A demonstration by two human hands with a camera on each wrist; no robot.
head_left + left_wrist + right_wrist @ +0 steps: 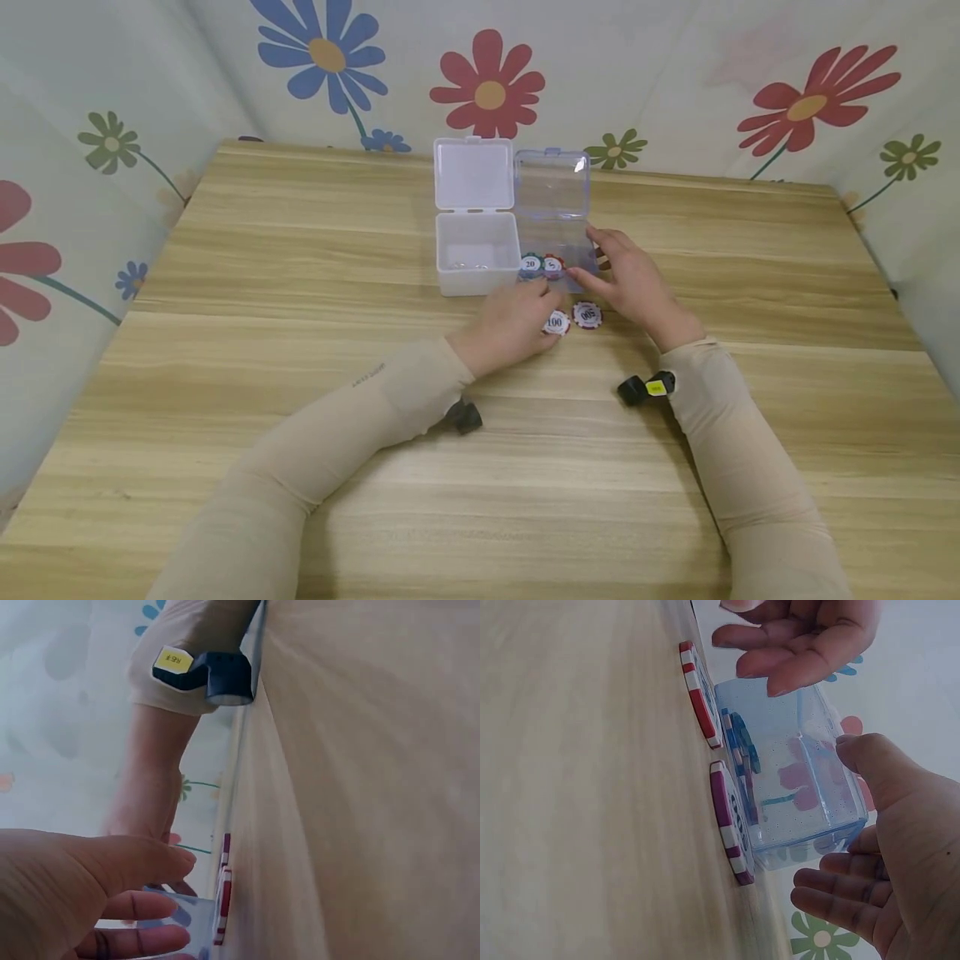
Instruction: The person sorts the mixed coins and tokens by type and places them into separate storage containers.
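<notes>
A clear plastic box (795,780) with its lid raised stands mid-table in the head view. Inside it lie poker chips, among them a green-edged 20 (530,264) and a red-edged 5 (552,265). My right hand (632,287) holds the box at its right side, thumb at the upper rim and fingers along the outer wall. In front of the box, my left hand (508,327) hovers close over a red-edged 100 chip (557,322), fingers loosely bent and nothing between them. A purple-edged 500 chip (731,821) lies on the table next to it.
Against the clear box's left side stands a white plastic box (477,282), lid up, with small clear pieces inside. Wooden tabletop (300,250) surrounds both boxes. Behind the table's far edge rises a flower-printed wall (637,67).
</notes>
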